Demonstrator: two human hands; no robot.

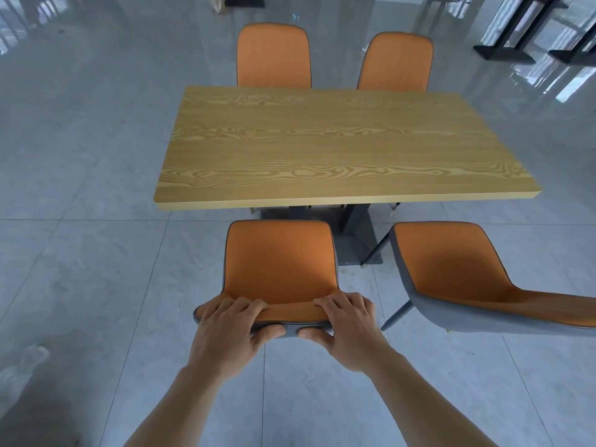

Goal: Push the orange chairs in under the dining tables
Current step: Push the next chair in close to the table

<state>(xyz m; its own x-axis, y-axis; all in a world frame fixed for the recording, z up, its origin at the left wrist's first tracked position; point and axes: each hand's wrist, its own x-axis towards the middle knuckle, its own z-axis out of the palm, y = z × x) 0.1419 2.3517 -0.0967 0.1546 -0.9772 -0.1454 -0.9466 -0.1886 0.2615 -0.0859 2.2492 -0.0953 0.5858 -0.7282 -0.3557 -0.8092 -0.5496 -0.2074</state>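
Observation:
An orange chair (279, 262) with a grey shell stands just short of the near edge of the wooden dining table (329, 146), its seat out from under the top. My left hand (230, 330) and my right hand (346, 327) both grip the top of its backrest, fingers over the front, thumbs behind. A second orange chair (458, 279) stands to the right, turned at an angle and out from the table. Two more orange chairs, the far left chair (274, 56) and the far right chair (396, 62), stand against the table's far side.
The table rests on a dark grey pedestal base (354, 240). Glossy grey floor tiles (96, 253) surround everything. Black table frames (516, 37) stand at the far right, and a dark object (245, 1) lies at the top edge.

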